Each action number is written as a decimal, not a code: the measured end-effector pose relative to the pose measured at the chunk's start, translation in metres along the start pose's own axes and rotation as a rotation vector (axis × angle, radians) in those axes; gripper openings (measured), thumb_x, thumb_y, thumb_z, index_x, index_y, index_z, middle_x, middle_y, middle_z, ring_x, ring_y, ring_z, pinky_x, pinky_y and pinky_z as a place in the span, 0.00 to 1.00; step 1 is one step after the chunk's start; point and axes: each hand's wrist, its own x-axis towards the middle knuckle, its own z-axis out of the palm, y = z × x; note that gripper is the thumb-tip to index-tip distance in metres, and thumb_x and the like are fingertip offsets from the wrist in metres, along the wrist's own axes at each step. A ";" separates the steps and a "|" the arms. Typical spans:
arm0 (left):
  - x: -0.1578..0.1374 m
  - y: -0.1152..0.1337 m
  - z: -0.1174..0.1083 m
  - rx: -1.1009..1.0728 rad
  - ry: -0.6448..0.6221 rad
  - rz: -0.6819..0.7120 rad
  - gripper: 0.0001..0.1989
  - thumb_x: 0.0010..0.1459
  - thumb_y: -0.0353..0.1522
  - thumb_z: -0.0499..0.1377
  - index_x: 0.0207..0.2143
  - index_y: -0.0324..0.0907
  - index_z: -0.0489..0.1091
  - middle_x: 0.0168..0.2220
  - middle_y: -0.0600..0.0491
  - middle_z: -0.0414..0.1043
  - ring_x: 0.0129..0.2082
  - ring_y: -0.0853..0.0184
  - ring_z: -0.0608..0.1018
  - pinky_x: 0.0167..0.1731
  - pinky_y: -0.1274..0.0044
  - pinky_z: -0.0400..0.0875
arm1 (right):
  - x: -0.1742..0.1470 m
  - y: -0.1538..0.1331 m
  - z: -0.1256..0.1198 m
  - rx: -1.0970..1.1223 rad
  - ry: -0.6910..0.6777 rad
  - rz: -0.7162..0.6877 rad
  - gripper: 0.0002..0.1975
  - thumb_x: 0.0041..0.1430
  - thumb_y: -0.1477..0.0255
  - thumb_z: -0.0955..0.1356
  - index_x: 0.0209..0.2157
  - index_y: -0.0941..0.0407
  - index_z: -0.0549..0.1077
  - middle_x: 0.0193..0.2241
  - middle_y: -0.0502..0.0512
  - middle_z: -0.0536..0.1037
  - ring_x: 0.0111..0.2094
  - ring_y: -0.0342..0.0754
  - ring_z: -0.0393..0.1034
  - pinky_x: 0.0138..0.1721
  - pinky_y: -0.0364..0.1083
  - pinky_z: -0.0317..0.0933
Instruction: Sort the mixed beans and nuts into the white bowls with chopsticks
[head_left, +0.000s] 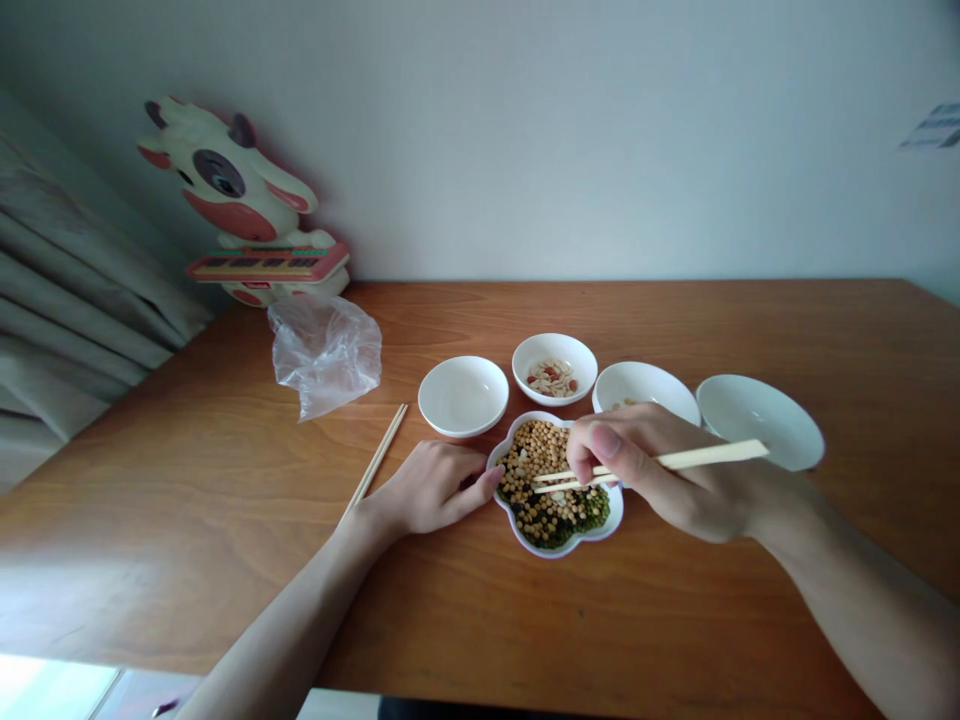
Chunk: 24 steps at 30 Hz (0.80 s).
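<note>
A flower-shaped dish (508, 512) holds a mix of yellow beans, green beans, dark beans and a few pale pieces. At its left rim is my left hand (431, 487), closed against the edge with the thumb over the rim. My right hand (660, 470) grips a pair of chopsticks (712, 455) above the dish's right side and hides part of it. Their tips reach down among the beans; I cannot make out anything pinched between them. Behind the dish, a white bowl (555, 347) contains peanuts. The bowl to its right (652, 380) has a few yellowish beans, partly covered by my hand.
Another white bowl (463, 390) stands at the left of the row, and one more (765, 420) at the right. A second pair of chopsticks (382, 448) lies beside my left wrist. Further back are a crumpled plastic bag (326, 355) and a cow-shaped toy keyboard (262, 215) against the wall.
</note>
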 end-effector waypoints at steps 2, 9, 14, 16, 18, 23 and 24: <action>0.000 0.000 0.000 -0.004 0.000 0.003 0.27 0.80 0.45 0.45 0.30 0.42 0.69 0.30 0.51 0.77 0.29 0.67 0.75 0.33 0.74 0.62 | 0.001 0.004 0.004 -0.012 -0.002 -0.007 0.27 0.81 0.54 0.55 0.34 0.54 0.72 0.26 0.50 0.71 0.28 0.46 0.63 0.31 0.46 0.56; 0.000 -0.001 0.001 0.003 0.017 0.013 0.27 0.80 0.45 0.45 0.29 0.42 0.68 0.29 0.51 0.76 0.27 0.67 0.73 0.32 0.74 0.61 | 0.004 0.008 0.012 -0.004 0.017 -0.020 0.26 0.82 0.56 0.56 0.34 0.55 0.73 0.27 0.49 0.73 0.27 0.44 0.64 0.32 0.46 0.57; 0.000 -0.001 0.001 0.005 0.025 0.019 0.27 0.80 0.45 0.46 0.29 0.42 0.68 0.29 0.52 0.75 0.27 0.67 0.72 0.32 0.74 0.60 | 0.000 0.007 0.006 0.043 0.145 -0.055 0.31 0.82 0.55 0.55 0.31 0.55 0.76 0.25 0.52 0.76 0.26 0.45 0.68 0.31 0.47 0.60; 0.000 -0.001 0.001 0.000 0.020 0.020 0.27 0.80 0.44 0.46 0.29 0.42 0.67 0.29 0.52 0.75 0.27 0.67 0.72 0.32 0.74 0.59 | -0.003 0.007 -0.001 0.070 0.239 -0.056 0.33 0.81 0.53 0.54 0.30 0.54 0.77 0.24 0.53 0.77 0.26 0.46 0.70 0.31 0.49 0.61; 0.000 -0.001 0.001 -0.002 0.021 0.020 0.27 0.80 0.44 0.46 0.29 0.42 0.68 0.28 0.51 0.75 0.27 0.67 0.72 0.31 0.74 0.59 | -0.007 0.008 -0.007 0.088 0.402 -0.050 0.35 0.81 0.51 0.53 0.29 0.53 0.78 0.24 0.54 0.77 0.26 0.49 0.71 0.31 0.51 0.60; 0.000 -0.002 0.001 0.020 0.031 0.031 0.27 0.80 0.44 0.45 0.29 0.42 0.68 0.28 0.51 0.75 0.26 0.67 0.72 0.31 0.73 0.57 | -0.008 0.019 -0.018 -0.031 0.777 0.028 0.33 0.77 0.47 0.55 0.34 0.52 0.80 0.28 0.62 0.78 0.30 0.57 0.71 0.30 0.55 0.57; 0.000 -0.002 0.001 0.022 0.030 0.032 0.27 0.80 0.44 0.45 0.29 0.42 0.67 0.28 0.51 0.74 0.27 0.67 0.72 0.31 0.73 0.57 | -0.008 0.021 -0.020 -0.051 0.785 0.047 0.33 0.77 0.46 0.55 0.35 0.52 0.80 0.28 0.63 0.78 0.31 0.58 0.71 0.30 0.55 0.57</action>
